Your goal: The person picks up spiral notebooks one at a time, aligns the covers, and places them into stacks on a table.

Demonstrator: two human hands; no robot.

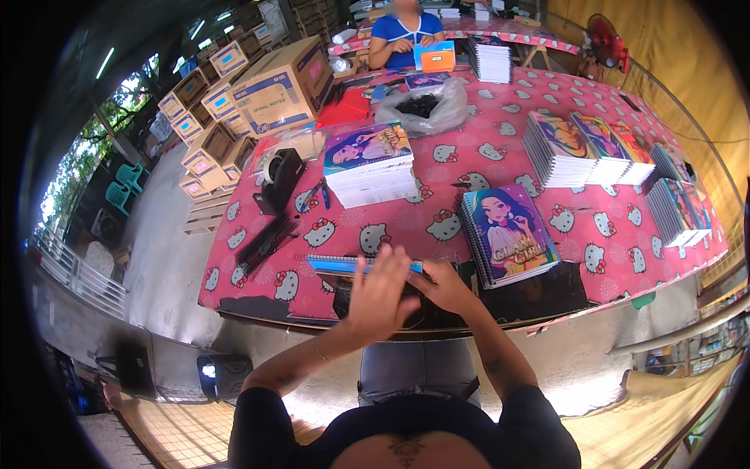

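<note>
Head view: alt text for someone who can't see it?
A person's right hand holds one end of a spiral notebook at the near edge of a pink patterned table, the left hand blurred over it. Around them stand notebook stacks and a black tape dispenser; a co-worker in blue is opposite, cartons at left.

Tabletop cloth (582,238): pink, white cat faces, red bows. Near edge: notebook (332,266), bright blue strip; notebook stack (506,227), purple-and-yellow cover. Left edge: tape dispenser (283,181), black.
</note>
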